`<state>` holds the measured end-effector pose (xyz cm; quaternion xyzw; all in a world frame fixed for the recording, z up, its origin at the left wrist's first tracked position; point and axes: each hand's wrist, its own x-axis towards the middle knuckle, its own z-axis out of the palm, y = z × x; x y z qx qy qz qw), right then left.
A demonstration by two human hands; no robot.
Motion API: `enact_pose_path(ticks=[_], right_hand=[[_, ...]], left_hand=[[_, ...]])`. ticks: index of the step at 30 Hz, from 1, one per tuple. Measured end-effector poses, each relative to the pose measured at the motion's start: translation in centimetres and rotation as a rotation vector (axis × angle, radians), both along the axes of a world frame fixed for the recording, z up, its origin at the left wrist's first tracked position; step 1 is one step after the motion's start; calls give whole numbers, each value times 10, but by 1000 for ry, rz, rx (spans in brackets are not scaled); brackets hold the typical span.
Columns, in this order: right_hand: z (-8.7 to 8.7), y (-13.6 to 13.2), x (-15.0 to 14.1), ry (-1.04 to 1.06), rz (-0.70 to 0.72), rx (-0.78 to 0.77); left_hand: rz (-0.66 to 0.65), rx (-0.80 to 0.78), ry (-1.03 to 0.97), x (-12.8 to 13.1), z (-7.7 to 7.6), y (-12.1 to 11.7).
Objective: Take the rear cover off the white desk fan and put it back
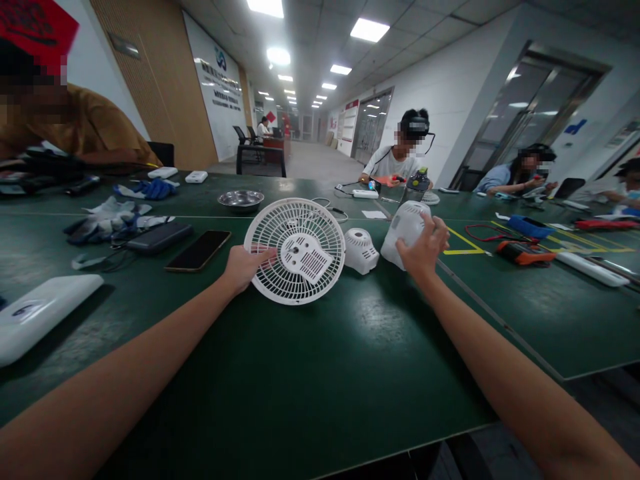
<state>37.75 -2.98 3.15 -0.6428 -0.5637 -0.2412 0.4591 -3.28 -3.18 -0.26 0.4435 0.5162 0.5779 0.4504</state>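
Note:
My left hand [243, 268] grips the left rim of a round white fan grille [325, 233], which is held up on edge with its slotted hub facing me. My right hand [425, 243] is wrapped around a whitish, translucent plastic housing [403, 230] on the right; its thumb is on the near side and the other fingers are partly hidden. Between the two stands a smaller white vented motor cover [361, 251] on the table, close to the grille's right edge and touched by neither hand.
The green table [310, 373] carries a black phone [199, 251], a power bank [160, 237], and gloves [107, 220] on the left. A metal bowl [241, 200] sits behind the grille. Rightward lies an orange multimeter [525, 253]. Several people sit around, one opposite beside a bottle [416, 183].

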Motion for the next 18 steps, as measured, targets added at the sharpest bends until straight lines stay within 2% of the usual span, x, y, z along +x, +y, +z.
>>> enact_pose_path(ticks=[2,5,9,11,14,18], right_hand=[[-6,7,14,95,19,-34],[-18,15,24,314,96,-178],[-27,20,25,482,58,-315],[-26,21,22,522,50,-283],[-18,21,13,592,55,-123],[-2,12,-13,540,229,89]], left_hand=[[3,-3,-15,0,-1,1],[5,-3,-31,0,-3,4],[-6,-10,-16,-4,-7,9],[-14,-8,-11,-6,-9,10],[-17,10,-11,-5,-9,10],[-12,20,-1,-2,-6,6]])
